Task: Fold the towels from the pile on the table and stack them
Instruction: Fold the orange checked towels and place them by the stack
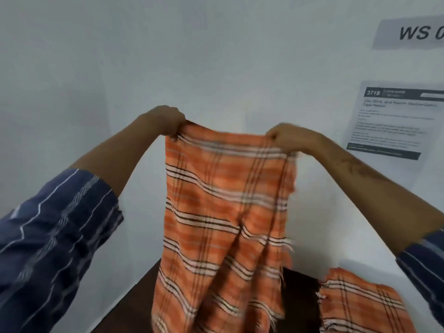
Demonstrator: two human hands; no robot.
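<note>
Towel [223, 212], orange plaid with white and dark stripes, hangs upright in the air over the dark table [300, 299], held by its top edge and draping down with loose folds; its lower end runs out of the bottom of the view, so whether it touches the table cannot be told.

Left of the towel, a dark blue striped sleeve [55, 236] covers the upper forearm, and the bare arm rises to the left hand [168, 121], whose fingers are curled over and pinching the towel's upper left corner.

At the towel's upper right corner, the right hand [286, 135] grips the top edge with curled fingers, a little lower than the left hand. Its arm leads down to the right into another blue striped sleeve [425, 260] at the frame's edge.

Right of the hanging towel and below it, a second orange plaid towel [360, 304] lies flat on the table, its frayed edge facing the hanging one, with a strip of bare table between them.

Further right of the towel, on the white wall [216, 56], a printed sheet [394, 121] is posted, and above it a sign [413, 32] reads "WS 0", cut off by the frame.
</note>
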